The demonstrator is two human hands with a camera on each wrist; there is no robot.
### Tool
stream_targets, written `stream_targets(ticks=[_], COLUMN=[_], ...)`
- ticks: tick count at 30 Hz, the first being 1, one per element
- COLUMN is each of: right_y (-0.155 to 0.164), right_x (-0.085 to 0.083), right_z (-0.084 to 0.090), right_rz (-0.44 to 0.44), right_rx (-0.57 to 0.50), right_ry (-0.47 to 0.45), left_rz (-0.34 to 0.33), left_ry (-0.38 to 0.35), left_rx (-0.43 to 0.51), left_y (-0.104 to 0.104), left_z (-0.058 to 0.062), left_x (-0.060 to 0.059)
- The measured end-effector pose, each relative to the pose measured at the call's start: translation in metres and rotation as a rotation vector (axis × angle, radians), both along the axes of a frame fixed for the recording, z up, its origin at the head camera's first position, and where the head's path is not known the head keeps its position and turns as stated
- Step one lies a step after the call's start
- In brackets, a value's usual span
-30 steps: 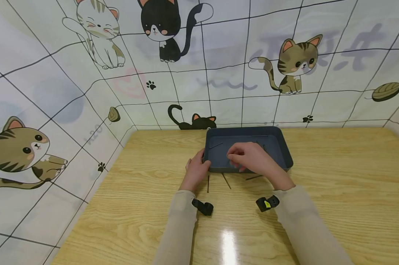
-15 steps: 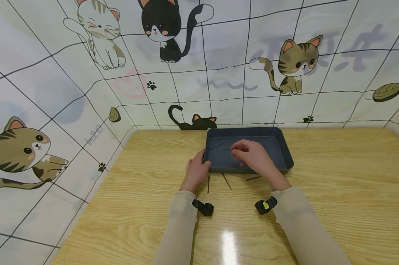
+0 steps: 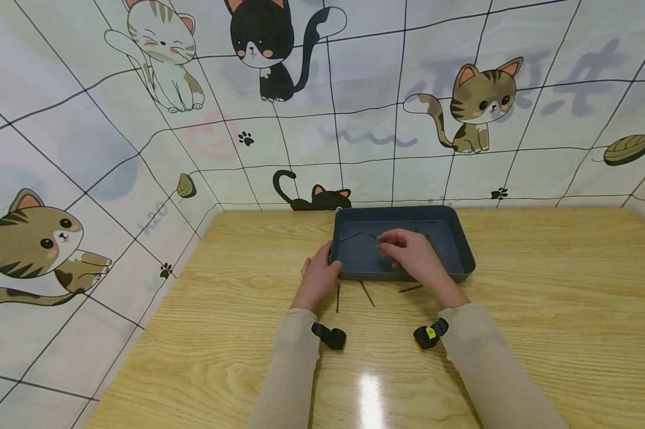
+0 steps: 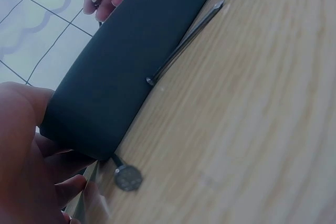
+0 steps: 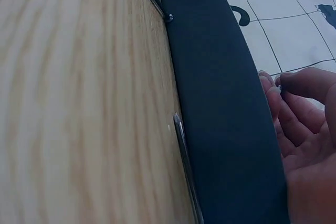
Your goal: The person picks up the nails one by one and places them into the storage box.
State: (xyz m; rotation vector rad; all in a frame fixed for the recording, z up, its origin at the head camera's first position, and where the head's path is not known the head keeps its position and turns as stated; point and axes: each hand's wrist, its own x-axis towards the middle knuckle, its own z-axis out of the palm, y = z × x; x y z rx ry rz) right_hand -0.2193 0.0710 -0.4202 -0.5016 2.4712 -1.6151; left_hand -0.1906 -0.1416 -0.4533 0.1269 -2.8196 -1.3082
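Note:
A dark blue-grey tray (image 3: pixel 354 268) lies on the table, its front wall large in both wrist views. My left hand (image 3: pixel 321 275) grips its front left corner, thumb over the rim and fingers along the outside. Above the tray's inside, my right hand (image 3: pixel 410 253) pinches a thin nail (image 3: pixel 373 236) between thumb and fingertips. Its head (image 5: pixel 280 88) shows at the fingertips in the right wrist view. Inside the tray lie more nails, one at the left (image 3: pixel 351 236) and one along the back wall (image 3: pixel 421 221); others are partly behind my right hand.
Along the tray's front lie loose nails on the wooden table (image 3: pixel 220 333): one at the left (image 3: pixel 337 298), one in the middle (image 3: pixel 367 294), one at the right (image 3: pixel 410 289). A wall covering (image 3: pixel 370 149) printed with cats stands close behind the tray.
My right hand has shifted a little to the right over the tray, and the pinched nail now shows beyond its fingertips. The left hand and the tray have stayed in place.

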Motion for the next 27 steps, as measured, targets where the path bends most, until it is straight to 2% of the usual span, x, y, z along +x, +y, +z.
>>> stream_targets(ticks=[6,14,27], right_y=[0.0005,0.0016,0.0000], right_x=[-0.0007,-0.0027,-0.0031], right_z=[-0.0016,-0.0052,-0.0079], right_rz=[0.015,0.020,-0.001], right_rx=[0.003,0.070,0.148], right_ry=[-0.020,-0.034,0.027], left_rz=[0.000,0.006,-0.007], left_ry=[0.003,-0.001,0.008], left_rx=[-0.004,-0.010,0.006], left_y=[-0.0005,-0.0010,-0.0014], left_z=[-0.0005,-0.0022,0.0001], left_x=[-0.0004,-0.0013,0.0008])
